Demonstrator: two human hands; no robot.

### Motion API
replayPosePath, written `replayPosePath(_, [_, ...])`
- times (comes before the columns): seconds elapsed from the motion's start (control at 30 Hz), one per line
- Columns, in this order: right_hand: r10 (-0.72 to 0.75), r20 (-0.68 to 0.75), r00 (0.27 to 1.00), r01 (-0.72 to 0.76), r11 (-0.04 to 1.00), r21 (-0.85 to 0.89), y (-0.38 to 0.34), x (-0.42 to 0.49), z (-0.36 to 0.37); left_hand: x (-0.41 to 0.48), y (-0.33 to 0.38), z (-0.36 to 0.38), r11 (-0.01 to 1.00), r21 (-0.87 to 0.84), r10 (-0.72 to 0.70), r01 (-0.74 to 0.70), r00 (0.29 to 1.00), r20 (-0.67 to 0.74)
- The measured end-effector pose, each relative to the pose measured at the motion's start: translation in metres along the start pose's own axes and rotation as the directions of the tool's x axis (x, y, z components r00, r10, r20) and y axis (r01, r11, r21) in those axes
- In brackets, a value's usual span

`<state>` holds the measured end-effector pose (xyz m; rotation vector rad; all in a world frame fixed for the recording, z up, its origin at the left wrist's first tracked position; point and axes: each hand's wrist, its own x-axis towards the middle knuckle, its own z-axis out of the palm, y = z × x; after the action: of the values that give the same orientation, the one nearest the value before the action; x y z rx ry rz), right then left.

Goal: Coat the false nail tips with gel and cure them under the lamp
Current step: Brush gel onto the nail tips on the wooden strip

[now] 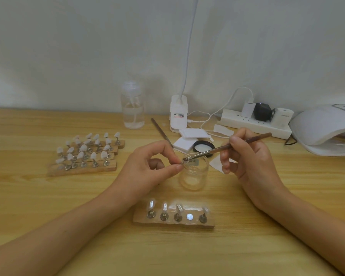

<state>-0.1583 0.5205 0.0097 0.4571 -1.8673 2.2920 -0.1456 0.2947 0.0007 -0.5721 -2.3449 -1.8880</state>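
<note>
My left hand (147, 166) pinches a small nail tip on its stand (182, 162) between thumb and forefinger, just above the open glass gel jar (194, 174). My right hand (247, 156) holds a brown brush (237, 144), and its bristles touch the held tip. In front of me a wooden holder (173, 223) carries several clear nail tips on metal stands (163, 212), with one bare round magnet (189, 216). The white curing lamp (325, 128) sits at the far right.
Rows of wooden holders with several white tips (88, 152) lie at the left. Behind are a clear pump bottle (132, 108), a white desk-lamp base (178, 114), a power strip (255, 122), white pads (189, 138), the jar lid (203, 147) and a second brush (161, 132).
</note>
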Motion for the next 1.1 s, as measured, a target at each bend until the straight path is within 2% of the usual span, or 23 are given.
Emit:
replayPosePath(0.17, [0.016,-0.068,0.998,-0.016,1.000,-0.003,0.0018,0.0012,-0.0023,0.0005,-0.0011,-0.0004,1.000,0.004,0.000,0.000,1.000,0.000])
replayPosePath(0.3, [-0.001,-0.012,1.000,0.001,1.000,-0.010,0.0005,0.0002,0.0003,0.0008,-0.0013,-0.0006,1.000,0.008,-0.001,0.001,1.000,0.005])
replayPosePath(0.43, [0.003,-0.065,0.998,-0.004,1.000,-0.016,0.0023,0.0012,-0.0023,0.0010,-0.0014,-0.0004,1.000,0.005,-0.001,0.001,1.000,0.002])
replayPosePath(0.57, [-0.042,0.007,0.999,0.042,0.999,-0.002,0.0008,-0.0009,0.0004,0.0003,-0.0016,-0.0009,1.000,0.021,-0.002,0.002,1.000,0.004])
replayPosePath(0.7, [-0.025,-0.053,0.998,0.023,0.999,-0.035,0.0015,0.0001,-0.0013,0.0004,-0.0019,-0.0008,1.000,0.022,-0.006,0.006,1.000,-0.002])
replayPosePath(0.8, [-0.040,-0.014,0.999,0.041,0.999,0.015,0.0002,0.0000,-0.0001,0.0008,-0.0025,-0.0009,1.000,0.027,-0.007,0.007,1.000,0.004])
replayPosePath(0.87, [-0.035,0.004,0.999,0.035,0.999,-0.019,0.0008,-0.0004,0.0010,0.0010,-0.0029,-0.0009,1.000,0.026,-0.007,0.007,1.000,0.002])
replayPosePath(1.0, [-0.010,-0.074,0.997,0.008,0.999,-0.039,0.0020,0.0010,-0.0015,0.0009,-0.0028,-0.0005,1.000,0.021,-0.008,0.008,1.000,0.001])
replayPosePath(1.1, [-0.031,-0.017,0.999,0.031,0.999,0.010,0.0010,0.0011,-0.0001,0.0011,-0.0024,-0.0008,1.000,0.020,0.001,-0.001,1.000,0.007])
